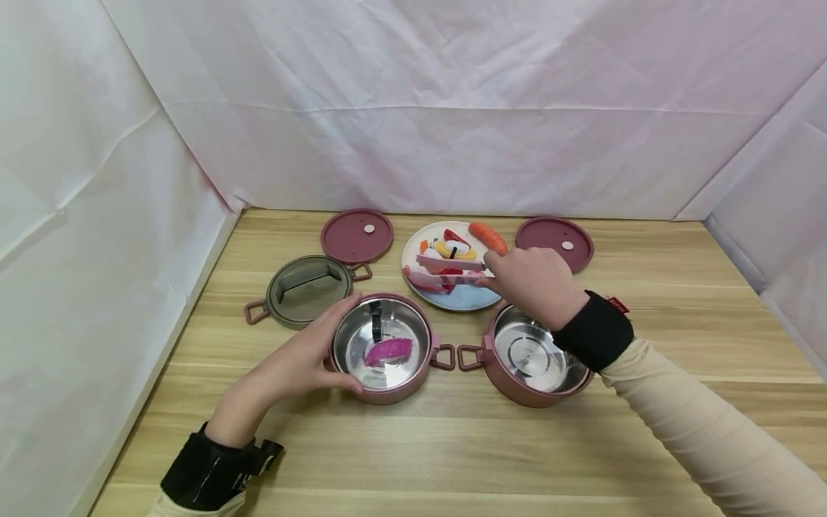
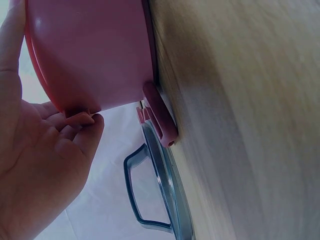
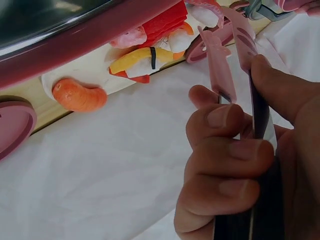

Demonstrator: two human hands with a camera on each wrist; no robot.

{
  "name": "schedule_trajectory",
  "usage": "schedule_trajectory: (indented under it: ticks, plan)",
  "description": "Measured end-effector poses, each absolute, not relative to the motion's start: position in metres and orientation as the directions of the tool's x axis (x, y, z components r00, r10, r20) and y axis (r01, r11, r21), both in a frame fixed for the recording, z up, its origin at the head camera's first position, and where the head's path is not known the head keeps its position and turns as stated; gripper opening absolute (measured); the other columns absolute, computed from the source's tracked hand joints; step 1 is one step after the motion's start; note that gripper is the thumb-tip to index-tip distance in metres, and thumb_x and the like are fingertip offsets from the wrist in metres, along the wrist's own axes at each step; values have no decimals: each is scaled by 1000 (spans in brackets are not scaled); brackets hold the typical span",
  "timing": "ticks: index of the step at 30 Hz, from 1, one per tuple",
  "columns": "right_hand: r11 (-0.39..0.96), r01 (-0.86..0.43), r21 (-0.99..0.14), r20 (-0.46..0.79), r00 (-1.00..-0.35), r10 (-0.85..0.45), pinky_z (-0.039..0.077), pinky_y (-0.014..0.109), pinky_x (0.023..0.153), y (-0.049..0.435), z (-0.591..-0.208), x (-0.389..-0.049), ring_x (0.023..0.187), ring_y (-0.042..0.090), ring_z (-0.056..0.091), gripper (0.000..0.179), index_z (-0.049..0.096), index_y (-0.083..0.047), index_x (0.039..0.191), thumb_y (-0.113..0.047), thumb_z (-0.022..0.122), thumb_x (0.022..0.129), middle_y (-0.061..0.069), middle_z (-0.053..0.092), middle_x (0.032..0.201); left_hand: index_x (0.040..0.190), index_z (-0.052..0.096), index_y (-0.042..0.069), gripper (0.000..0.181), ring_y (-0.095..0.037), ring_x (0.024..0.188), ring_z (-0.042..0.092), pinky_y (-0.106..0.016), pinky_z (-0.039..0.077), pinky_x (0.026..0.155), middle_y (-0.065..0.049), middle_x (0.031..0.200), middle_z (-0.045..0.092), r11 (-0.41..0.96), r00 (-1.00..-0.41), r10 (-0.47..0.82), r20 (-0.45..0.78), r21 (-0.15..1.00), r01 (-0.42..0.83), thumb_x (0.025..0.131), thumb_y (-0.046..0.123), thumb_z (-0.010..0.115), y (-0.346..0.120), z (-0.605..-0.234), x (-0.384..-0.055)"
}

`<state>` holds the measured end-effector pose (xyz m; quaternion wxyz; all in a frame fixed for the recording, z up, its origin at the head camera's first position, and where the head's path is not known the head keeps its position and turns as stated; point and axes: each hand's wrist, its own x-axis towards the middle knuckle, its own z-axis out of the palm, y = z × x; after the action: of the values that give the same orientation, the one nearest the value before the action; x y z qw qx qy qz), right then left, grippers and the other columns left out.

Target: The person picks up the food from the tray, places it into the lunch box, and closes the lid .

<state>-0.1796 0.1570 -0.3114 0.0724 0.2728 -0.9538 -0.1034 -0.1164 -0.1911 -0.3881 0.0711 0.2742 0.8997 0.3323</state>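
Observation:
My left hand (image 1: pixel 304 359) grips the left pink pot (image 1: pixel 388 396) by its side, thumb at the front rim and fingers toward the back. Inside that pot lie a magenta toy food piece (image 1: pixel 389 351) and a black piece (image 1: pixel 377 323). In my right hand (image 1: pixel 536 283) are tongs (image 1: pixel 452 263) with pink tips, held with the tips spread over the plate (image 1: pixel 465 300). A pink toy piece (image 3: pixel 207 7) is close to the tips in the right wrist view. Also on the plate are a yellow-and-white piece (image 1: pixel 455 250), red pieces and an orange sausage-shaped piece (image 1: pixel 488 238).
A second pink pot (image 1: pixel 530 391) stands at the right, partly under my right wrist. Left of the pots lies a glass lid (image 1: pixel 304 305) with a handle. Two round maroon lids (image 1: pixel 349 240) (image 1: pixel 568 233) flank the plate; white cloth (image 1: pixel 452 158) hangs behind.

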Motion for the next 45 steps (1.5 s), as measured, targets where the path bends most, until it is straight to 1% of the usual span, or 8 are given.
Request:
schedule_trajectory:
  ticks: [6, 15, 19, 23, 30, 33, 39, 45]
  plan:
    - [839, -492, 233, 57, -854, -517, 32, 31, 38, 154, -316, -180, 44, 20, 43, 35, 61, -7, 91, -41, 72, 91, 3, 44, 55, 161, 13, 14, 130, -37, 151, 26, -57, 29, 119, -16, 165, 21, 634, -843, 536, 43, 639, 436, 63, 50, 89, -191, -388, -116]
    - [845, -483, 228, 34, -864, -503, 39, 35, 39, 152, -318, -182, 45, 22, 46, 39, 62, -7, 87, -44, 71, 90, 4, 46, 55, 161, 13, 14, 129, -36, 151, 25, -57, 28, 120, -15, 166, 21, 636, -845, 534, 39, 640, 431, 63, 51, 89, -191, -388, -117]
    - [847, -481, 227, 0, -869, -494, 37, 33, 39, 151, -318, -183, 45, 21, 45, 42, 62, -6, 84, -47, 72, 89, 4, 46, 54, 161, 14, 12, 129, -36, 151, 26, -58, 29, 119, -15, 166, 21, 636, -844, 535, 37, 641, 430, 63, 51, 89, -191, -388, -117]
    - [839, -489, 239, -18, -866, -500, 34, 31, 40, 150, -316, -184, 46, 19, 44, 41, 66, -7, 85, -47, 72, 88, 2, 44, 53, 161, 14, 12, 129, -36, 151, 26, -58, 29, 119, -15, 166, 21, 638, -845, 534, 33, 640, 428, 63, 51, 89, -191, -387, -117]
    - [805, -515, 295, 62, -830, -554, 33, 31, 39, 153, -320, -183, 44, 19, 40, 34, 67, -10, 80, -42, 76, 86, 1, 38, 50, 161, 12, 17, 130, -36, 151, 26, -58, 29, 119, -15, 166, 20, 635, -847, 531, 28, 648, 420, 63, 50, 89, -191, -387, -116]
    - [804, -513, 300, 98, -822, -561, 31, 31, 39, 155, -321, -182, 43, 18, 39, 33, 66, -10, 79, -40, 76, 87, 0, 37, 50, 161, 12, 17, 130, -36, 151, 26, -58, 29, 119, -15, 166, 20, 634, -847, 531, 30, 648, 421, 63, 50, 89, -191, -387, -116]
    - [802, -517, 299, 149, -805, -575, 29, 30, 38, 160, -320, -179, 42, 18, 37, 24, 64, -10, 79, -27, 74, 90, 2, 38, 51, 161, 12, 18, 129, -35, 151, 26, -57, 29, 119, -14, 166, 21, 632, -846, 533, 31, 650, 422, 63, 50, 89, -191, -387, -116]
    - [813, -513, 275, 169, -807, -566, 27, 28, 38, 166, -316, -177, 43, 17, 36, 27, 66, -9, 82, -33, 76, 89, 1, 38, 51, 161, 13, 14, 129, -36, 151, 26, -58, 29, 119, -15, 166, 21, 635, -847, 531, 29, 647, 421, 63, 50, 89, -190, -386, -116]
